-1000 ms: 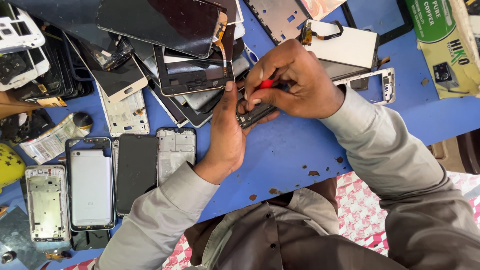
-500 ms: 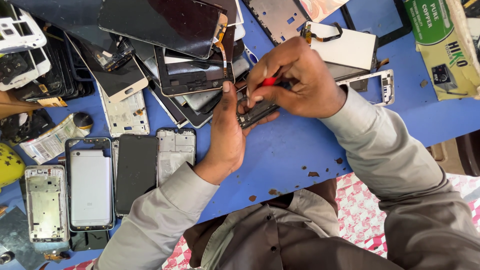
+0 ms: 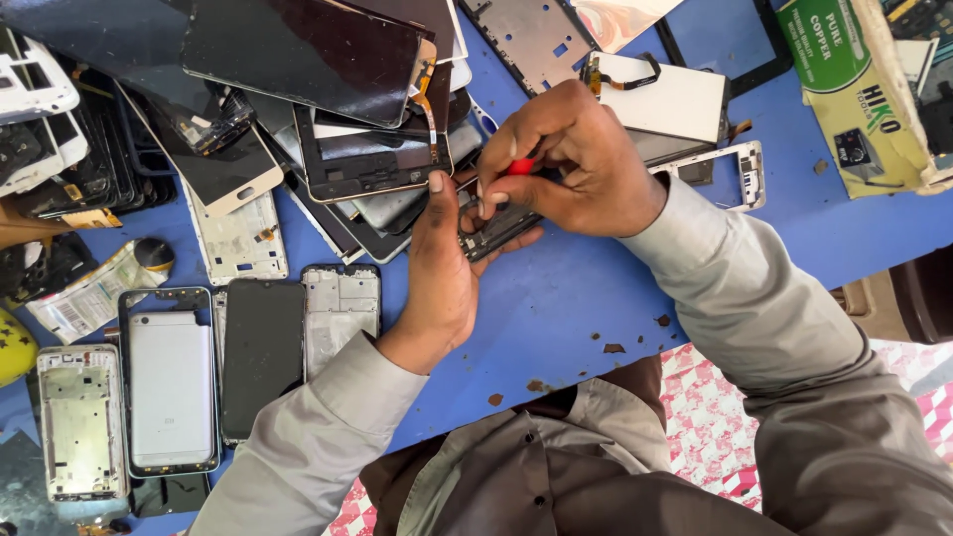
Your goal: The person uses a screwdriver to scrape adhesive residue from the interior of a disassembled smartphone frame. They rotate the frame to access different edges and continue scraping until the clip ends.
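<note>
**A:** Well, from the head view, my left hand (image 3: 442,273) lies flat-sided on the blue table (image 3: 596,308), fingers curled up round the near end of a dark phone frame (image 3: 496,230). I read that as bracing: the frame sits at the table's middle, tipped against the heap of parts, and would slide without a hand behind it.

**B:** And the other hand?

**A:** My right hand (image 3: 581,164) comes over from above, fingertips pinched tight on a red-handled screwdriver (image 3: 520,166). Only a sliver of the red handle shows between the fingers; the tip is hidden, so I can't tell which screw it meets. Held that low, I'd judge, for fine control.

**B:** So both hands are closed on something?

**A:** Yes, the left wrapped about the frame, the right clamped on the tool, the two hands touching over the work.

**B:** What surrounds them?

**A:** Hard, thin, flat things mostly. A glossy black screen panel (image 3: 308,50) tops the pile just beyond my left hand, with an orange ribbon cable (image 3: 429,94) curling off its edge. Beside my left forearm lie a dull metal midframe (image 3: 340,313), a matte black slab (image 3: 263,347) and a silvery back cover (image 3: 171,387), set side by side. A white panel (image 3: 675,99) sits beyond my right hand, a green and tan carton (image 3: 854,89) well apart at the far right. The tabletop's paint is chipped in brown flecks.
</note>
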